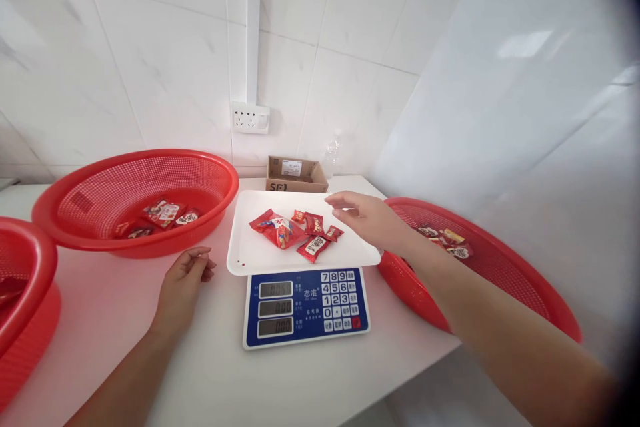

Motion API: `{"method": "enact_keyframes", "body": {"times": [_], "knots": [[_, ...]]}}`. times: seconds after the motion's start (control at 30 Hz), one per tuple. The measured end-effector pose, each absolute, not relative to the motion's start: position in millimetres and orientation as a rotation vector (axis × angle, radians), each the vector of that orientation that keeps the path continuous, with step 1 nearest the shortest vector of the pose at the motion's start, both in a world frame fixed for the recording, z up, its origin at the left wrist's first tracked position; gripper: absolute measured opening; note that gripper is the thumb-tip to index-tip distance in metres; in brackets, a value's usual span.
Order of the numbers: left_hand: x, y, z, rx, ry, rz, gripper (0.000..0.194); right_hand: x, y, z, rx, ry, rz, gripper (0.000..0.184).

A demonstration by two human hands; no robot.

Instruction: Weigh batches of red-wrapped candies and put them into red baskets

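Blue-faced scale [307,307] on white table [225,373]; its white tray [245,207] bears red packets [315,233], one larger packet [280,228] at left. Left hand [189,273] just left of scale, holding nothing, fingers loosely curled, narrow gap. Right hand [357,210] over tray's right side, empty, fingers bent, moderately open. Red baskets both sides, packets inside. Beyond tray: small carton [296,175], then wall socket [251,119].

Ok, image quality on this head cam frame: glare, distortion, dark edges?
Head view: dark blurred vignette at the right edge and corners; bright reflection on the right wall; wide-angle stretch on the right basket; scale's top display dim, hard to read.
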State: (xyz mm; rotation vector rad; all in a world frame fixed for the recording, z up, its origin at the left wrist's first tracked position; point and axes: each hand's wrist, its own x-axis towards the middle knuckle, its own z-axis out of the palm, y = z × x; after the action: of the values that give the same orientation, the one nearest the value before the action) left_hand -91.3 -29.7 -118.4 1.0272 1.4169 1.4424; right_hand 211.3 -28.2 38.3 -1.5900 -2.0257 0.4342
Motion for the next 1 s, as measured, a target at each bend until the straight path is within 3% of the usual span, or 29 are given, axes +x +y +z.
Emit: {"method": "enact_keyframes", "body": {"times": [0.6, 1.0], "knots": [[-83.6, -34.1, -111.4, 1.027, 1.448, 1.467, 0.023, 238.2, -47.4, 6.2, -1.863, -2.330, 0.225, 0.037], [-83.1, -33.6, -110.5, 1.030, 1.435, 1.466, 0.026, 229.7, -33.4, -2.3, -1.908, -2.447, 0.122, 0.036]]}}
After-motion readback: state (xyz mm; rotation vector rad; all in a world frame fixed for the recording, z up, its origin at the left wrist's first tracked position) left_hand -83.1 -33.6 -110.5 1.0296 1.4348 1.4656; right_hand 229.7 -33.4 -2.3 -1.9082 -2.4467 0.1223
